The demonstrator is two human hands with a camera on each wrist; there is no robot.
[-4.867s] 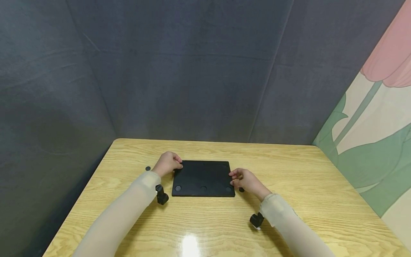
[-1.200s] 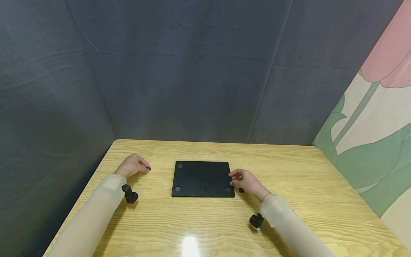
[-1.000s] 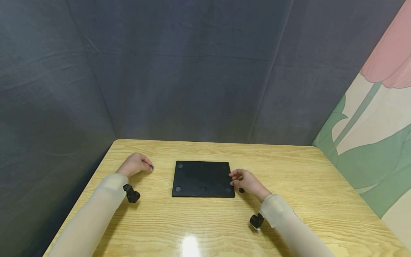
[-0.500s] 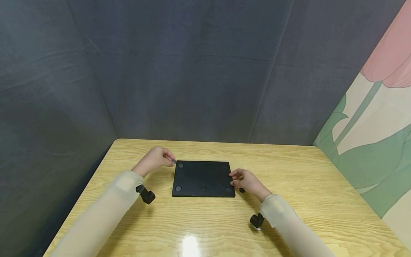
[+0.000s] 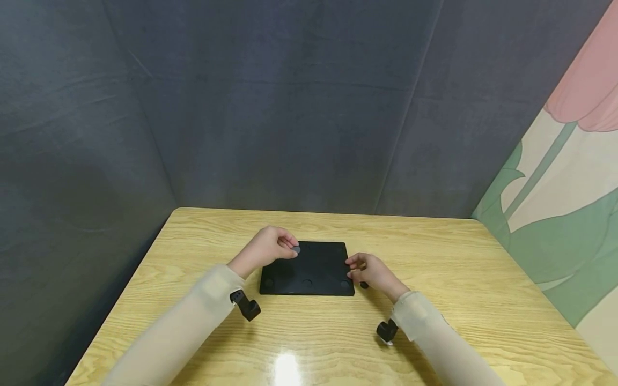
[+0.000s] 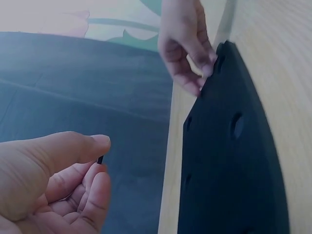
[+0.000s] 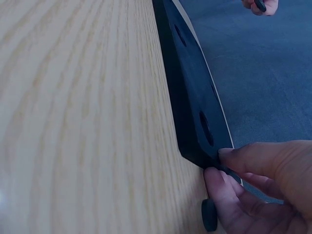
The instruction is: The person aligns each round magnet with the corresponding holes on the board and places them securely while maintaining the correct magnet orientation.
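A flat black rectangular board (image 5: 318, 268) with shallow round recesses lies on the table. My left hand (image 5: 267, 247) is raised over the board's far left part, pinching a small dark disc (image 5: 296, 249) between thumb and fingertip. In the left wrist view the disc (image 6: 100, 159) shows edge-on, apart from the board. At the board's right edge, my right hand (image 5: 372, 272) grips the rim between thumb and fingers, as the right wrist view shows. A second dark disc (image 7: 209, 215) is on the table just beside the right fingers.
Wood-grain table (image 5: 309, 332) spreads around the board. Behind it hangs a dark blue-grey curtain (image 5: 280, 118). A flower-patterned wall (image 5: 555, 214) stands at the right. Small black cameras (image 5: 247, 306) are strapped on both wrists.
My left hand left the board's far left corner, pinched the disc that lay on the table at left, and carried it right, over the board. The right hand and board stay put.
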